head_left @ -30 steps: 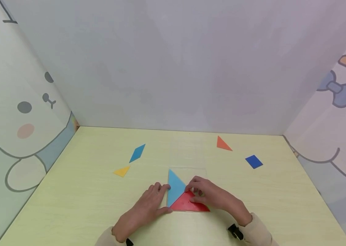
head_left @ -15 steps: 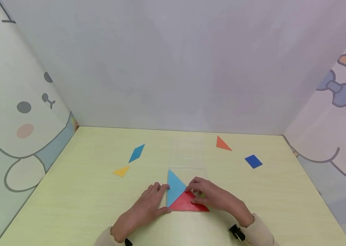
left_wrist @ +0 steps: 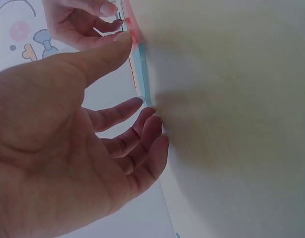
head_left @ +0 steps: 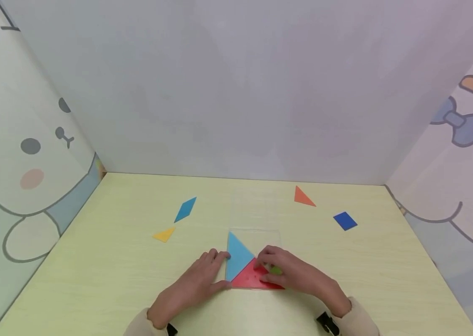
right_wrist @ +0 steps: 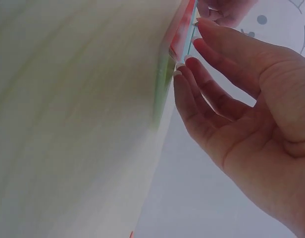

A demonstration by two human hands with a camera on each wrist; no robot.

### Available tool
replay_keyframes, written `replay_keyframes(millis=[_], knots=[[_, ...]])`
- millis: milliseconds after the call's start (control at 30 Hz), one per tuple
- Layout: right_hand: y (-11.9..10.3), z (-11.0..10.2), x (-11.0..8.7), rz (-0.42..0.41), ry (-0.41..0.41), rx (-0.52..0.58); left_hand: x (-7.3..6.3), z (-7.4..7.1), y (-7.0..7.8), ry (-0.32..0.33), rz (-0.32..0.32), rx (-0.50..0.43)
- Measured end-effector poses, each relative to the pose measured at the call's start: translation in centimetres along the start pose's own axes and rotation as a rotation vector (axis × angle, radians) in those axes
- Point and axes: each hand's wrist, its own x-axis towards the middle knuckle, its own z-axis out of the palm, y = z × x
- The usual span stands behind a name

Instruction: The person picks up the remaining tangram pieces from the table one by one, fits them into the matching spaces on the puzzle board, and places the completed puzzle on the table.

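The left hand (head_left: 194,282) is spread, thumb and forefinger at the pale blue triangle's (head_left: 238,256) lower corner and left edge. The right hand (head_left: 288,270) bends its fingers over the adjoining red triangle (head_left: 246,277); whether they pinch it I cannot tell. It mostly hides a green piece (head_left: 276,270). Farther back lie a yellow triangle (head_left: 164,234), blue rhombus (head_left: 185,210), orange triangle (head_left: 302,197) and navy square (head_left: 345,221).

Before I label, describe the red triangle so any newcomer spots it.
On the yellow table, look between the left hand and the right hand. There, the red triangle meets the light blue triangle along a slanted seam. Its red sets it apart from that blue and the green piece.
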Motion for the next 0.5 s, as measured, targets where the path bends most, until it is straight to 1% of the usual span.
replay_keyframes(millis=[133, 233, 333, 500], knots=[[-0.2, 0.0, -0.4, 0.014, -0.006, -0.002, 0.1, -0.4, -0.3, 0.018, 0.007, -0.027], [-0.4, 0.0, -0.7, 0.028, -0.011, 0.006, 0.3, -0.7, -0.5, 0.028, -0.012, -0.057], [-0.6, 0.0, -1.1, 0.024, -0.008, -0.004, 0.5, -0.9, -0.6, 0.048, -0.042, -0.096], [-0.7, 0.1, -1.6, 0.028, -0.019, -0.044, 0.9, -1.1, -1.0, 0.108, -0.063, -0.116]])
